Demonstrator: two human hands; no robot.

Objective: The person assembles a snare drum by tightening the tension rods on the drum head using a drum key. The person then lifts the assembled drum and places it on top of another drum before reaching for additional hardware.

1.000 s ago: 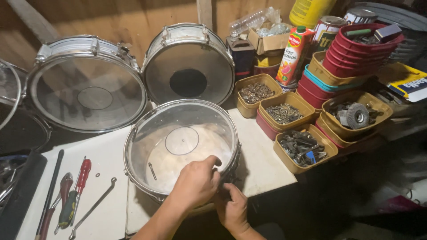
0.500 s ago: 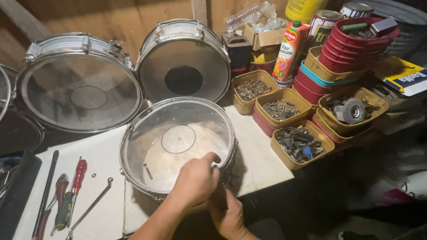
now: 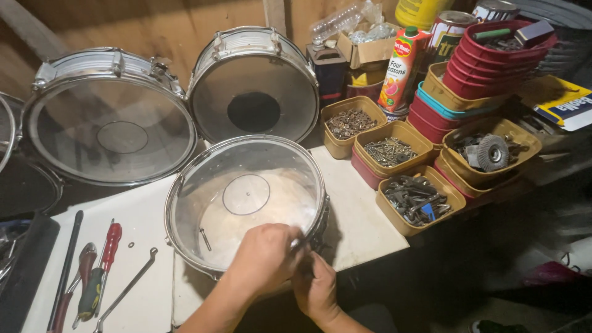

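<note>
- Landmark: the shallow chrome-rimmed snare drum with a clear head [image 3: 243,197], laid flat on the white worktop [image 3: 357,222]; all places are given from it.
- The left hand [image 3: 262,259] is set on the drum's near rim, fingers curled narrow over the hoop at its near-right edge; what is pinched under them cannot be told.
- The right hand [image 3: 316,287] is held just below and outside that same rim spot, fingers closed narrow against the shell side; the part gripped is hidden.
- Key relation: the worked rim point lies directly under the left fingers and just above the right ones; both hands are touching the drum, the left being higher on the hoop.
- The drum's axis is upright, head facing up; a small loose metal pin [image 3: 205,239] is seen inside through the head.
- Behind the drum, two more silver snare drums [image 3: 111,117] are leaned on edge against the wooden wall.
- Left of the drum: a red-handled screwdriver [image 3: 110,243], a bent metal key rod [image 3: 126,287] and a black bar are laid out.
- Right of the drum: tan plastic tubs — one of brownish small screws [image 3: 348,123], one of longer screws [image 3: 390,151], one of dark metal fittings [image 3: 412,198], one with a wire wheel brush [image 3: 492,152].
- Further right and behind: a stack of red plastic trays [image 3: 493,58] and a juice carton [image 3: 401,68].
</note>
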